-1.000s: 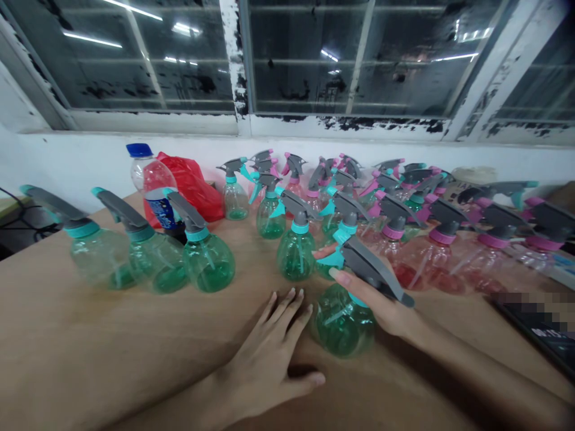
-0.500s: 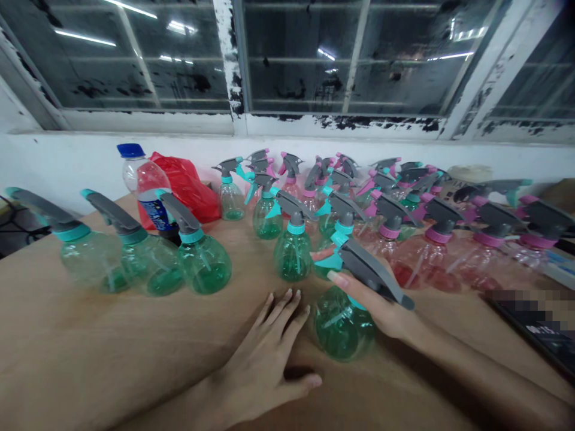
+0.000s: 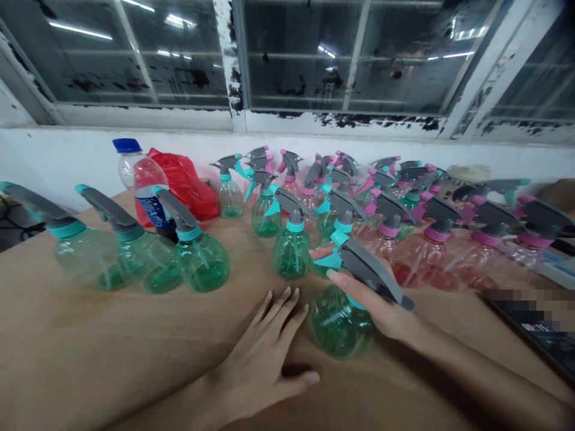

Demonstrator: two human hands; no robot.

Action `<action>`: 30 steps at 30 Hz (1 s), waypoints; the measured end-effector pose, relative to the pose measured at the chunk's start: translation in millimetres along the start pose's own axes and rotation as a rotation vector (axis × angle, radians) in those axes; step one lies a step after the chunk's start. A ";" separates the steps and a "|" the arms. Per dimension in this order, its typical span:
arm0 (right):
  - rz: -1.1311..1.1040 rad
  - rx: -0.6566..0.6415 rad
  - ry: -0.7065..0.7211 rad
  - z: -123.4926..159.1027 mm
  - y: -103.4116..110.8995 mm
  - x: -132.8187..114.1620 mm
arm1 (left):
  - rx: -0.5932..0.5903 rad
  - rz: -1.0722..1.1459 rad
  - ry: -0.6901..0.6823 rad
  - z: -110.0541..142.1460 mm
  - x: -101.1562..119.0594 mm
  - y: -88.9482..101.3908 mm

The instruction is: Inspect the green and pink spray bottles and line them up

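- The green spray bottle is held at its neck by the right hand, whose fingers are partly curled near the trigger; it is placed on the surface.
- The left hand is laid flat, fingers spread, just beside it.
- Behind, pink bottles are stood in rows.

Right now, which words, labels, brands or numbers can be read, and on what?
Phone: apparently "00:15", blurred.
Blue bottle label: white lettering, too blurred to read.
Brown packaging at the back: dark letters, unreadable.
Held spray bottle: no text visible.
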State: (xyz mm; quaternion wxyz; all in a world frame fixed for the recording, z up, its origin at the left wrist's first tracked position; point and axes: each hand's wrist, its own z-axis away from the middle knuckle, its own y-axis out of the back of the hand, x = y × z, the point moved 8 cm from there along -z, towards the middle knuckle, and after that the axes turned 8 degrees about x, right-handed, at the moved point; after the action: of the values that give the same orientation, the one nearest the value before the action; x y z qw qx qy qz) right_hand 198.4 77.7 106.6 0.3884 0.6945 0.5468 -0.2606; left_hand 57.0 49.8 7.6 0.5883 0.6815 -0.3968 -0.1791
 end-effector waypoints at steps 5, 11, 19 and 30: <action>-0.010 -0.006 -0.011 0.7 0.0 1.0 | 0.012 0.004 -0.006 0.1 0.8 1.6; -0.034 -0.004 -0.015 2.0 0.6 2.3 | 0.010 0.006 -0.014 -0.5 1.2 2.3; 0.027 0.011 -0.055 2.0 2.1 8.0 | -0.026 -0.021 -0.009 -1.8 1.2 0.2; -0.001 0.016 -0.047 4.7 2.5 5.8 | -0.016 -0.024 -0.015 -0.9 2.2 2.4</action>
State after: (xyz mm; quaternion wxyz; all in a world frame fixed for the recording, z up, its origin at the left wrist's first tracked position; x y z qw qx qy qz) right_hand 202.6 76.8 100.0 0.3955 0.6909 0.5358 -0.2812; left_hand 58.2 48.8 10.5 0.5885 0.6803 -0.3913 -0.1944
